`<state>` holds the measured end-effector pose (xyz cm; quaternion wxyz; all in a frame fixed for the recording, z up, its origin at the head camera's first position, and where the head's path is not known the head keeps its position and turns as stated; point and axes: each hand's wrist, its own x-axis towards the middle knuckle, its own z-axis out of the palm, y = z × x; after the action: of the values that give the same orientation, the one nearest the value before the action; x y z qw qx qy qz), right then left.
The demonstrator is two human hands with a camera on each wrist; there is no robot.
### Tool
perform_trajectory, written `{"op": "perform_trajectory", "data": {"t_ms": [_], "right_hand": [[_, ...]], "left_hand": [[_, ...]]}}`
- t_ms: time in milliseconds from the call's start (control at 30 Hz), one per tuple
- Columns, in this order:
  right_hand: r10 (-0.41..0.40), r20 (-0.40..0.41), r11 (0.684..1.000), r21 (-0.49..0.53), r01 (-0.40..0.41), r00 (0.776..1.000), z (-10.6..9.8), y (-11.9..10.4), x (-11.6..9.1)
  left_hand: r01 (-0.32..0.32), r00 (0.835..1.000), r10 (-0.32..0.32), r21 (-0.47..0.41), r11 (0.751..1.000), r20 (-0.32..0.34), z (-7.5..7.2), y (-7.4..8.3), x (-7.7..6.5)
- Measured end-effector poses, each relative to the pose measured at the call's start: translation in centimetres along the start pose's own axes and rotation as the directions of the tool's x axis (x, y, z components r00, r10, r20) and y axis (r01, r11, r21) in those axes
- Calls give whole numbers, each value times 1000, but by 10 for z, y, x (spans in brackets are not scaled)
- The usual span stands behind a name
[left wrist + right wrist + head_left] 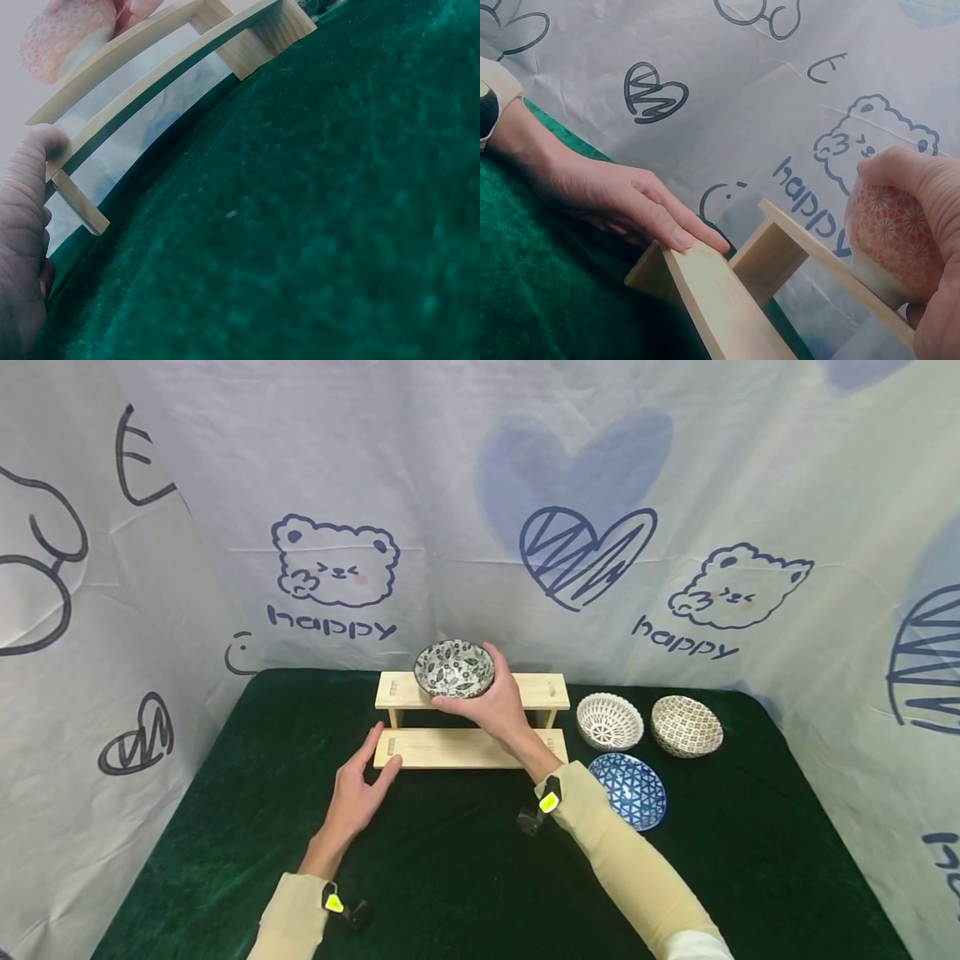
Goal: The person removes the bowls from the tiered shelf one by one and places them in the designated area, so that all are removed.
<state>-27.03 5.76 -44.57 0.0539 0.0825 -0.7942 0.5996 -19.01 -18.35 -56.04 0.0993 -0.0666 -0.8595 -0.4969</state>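
Note:
My right hand (501, 703) holds a small bowl (453, 668) by its right side, thumb at the near rim. Black-and-white leaf patterns cover its inside; reddish flowers on its outside show in the right wrist view (892, 240). The bowl is at the upper step of a two-step wooden stand (457, 749), tilted toward me in the head view. At the stand's left end, my left hand (356, 793) touches the lower step with thumb and fingers spread, as the right wrist view also shows.
Right of the stand sit a white openwork-patterned bowl (610, 722), a brown-patterned bowl (686, 727) and a blue-and-white dish (633, 793), partly behind my right sleeve. Dark green cloth (450, 877) covers the table. A printed white curtain (450, 485) hangs close behind the stand.

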Motion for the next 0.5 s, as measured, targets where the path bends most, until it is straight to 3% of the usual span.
{"op": "perform_trajectory", "data": {"t_ms": [500], "right_hand": [[-5, -28, 1000, -8, 5, 1000, -18, -2, -11]], "left_hand": [[-9, 1000, 9, 4, 1000, -5, 0, 2, 0]]}}
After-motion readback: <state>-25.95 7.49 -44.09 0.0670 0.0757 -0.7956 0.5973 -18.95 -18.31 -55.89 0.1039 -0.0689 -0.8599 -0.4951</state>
